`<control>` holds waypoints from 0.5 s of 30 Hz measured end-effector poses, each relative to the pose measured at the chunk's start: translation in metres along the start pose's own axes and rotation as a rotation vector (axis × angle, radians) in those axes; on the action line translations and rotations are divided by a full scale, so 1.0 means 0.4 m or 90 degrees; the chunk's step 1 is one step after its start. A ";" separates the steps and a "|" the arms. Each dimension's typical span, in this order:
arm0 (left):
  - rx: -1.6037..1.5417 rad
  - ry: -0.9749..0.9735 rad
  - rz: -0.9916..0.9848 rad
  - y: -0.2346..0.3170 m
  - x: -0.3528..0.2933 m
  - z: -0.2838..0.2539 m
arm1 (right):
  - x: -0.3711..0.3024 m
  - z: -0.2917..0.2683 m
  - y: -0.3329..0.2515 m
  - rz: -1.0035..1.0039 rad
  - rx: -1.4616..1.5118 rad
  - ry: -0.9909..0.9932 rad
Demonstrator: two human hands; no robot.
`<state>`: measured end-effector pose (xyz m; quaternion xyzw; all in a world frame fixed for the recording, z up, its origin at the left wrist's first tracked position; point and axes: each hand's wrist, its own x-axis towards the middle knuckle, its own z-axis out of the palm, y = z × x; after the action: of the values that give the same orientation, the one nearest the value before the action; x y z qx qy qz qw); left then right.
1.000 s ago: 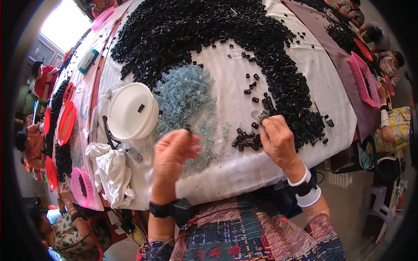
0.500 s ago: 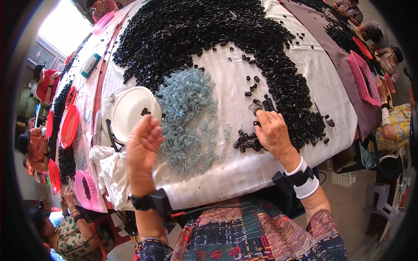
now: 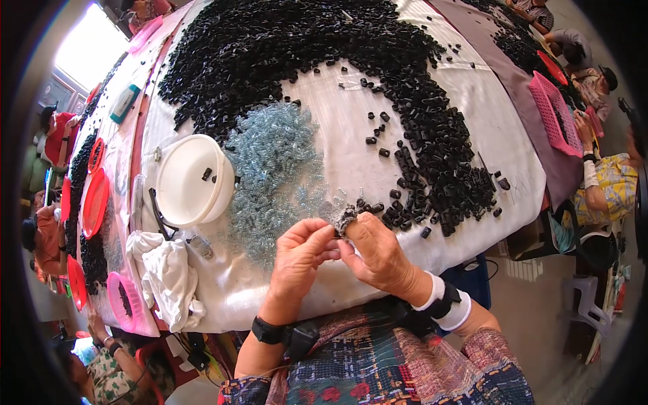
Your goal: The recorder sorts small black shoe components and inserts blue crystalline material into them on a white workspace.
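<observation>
Small grey metal part (image 3: 343, 216) at frame centre is pinched between left hand (image 3: 299, 253) and right hand (image 3: 378, 251). Glassy pale-blue coiled springs (image 3: 273, 169) lie heaped beside a round white plastic bowl (image 3: 189, 181) holding one black piece.

Bare cloth (image 3: 337, 128) lies between springs (image 3: 273, 169) and black caps (image 3: 432, 169).

Looks like a small assembly workshop. Long shared table (image 3: 432, 223) heaped with black plastic parts (image 3: 270, 47), springs (image 3: 277, 162), workers all around.
</observation>
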<state>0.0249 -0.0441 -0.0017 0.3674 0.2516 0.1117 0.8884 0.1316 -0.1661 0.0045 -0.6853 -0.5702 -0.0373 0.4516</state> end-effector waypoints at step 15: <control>0.018 0.097 -0.024 0.032 -0.029 -0.038 | -0.006 -0.079 0.179 0.075 -0.223 0.032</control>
<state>0.0070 -0.0306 0.0024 0.3656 0.3269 0.1185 0.8634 0.2038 -0.1846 -0.0194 -0.7846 -0.5021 -0.1268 0.3410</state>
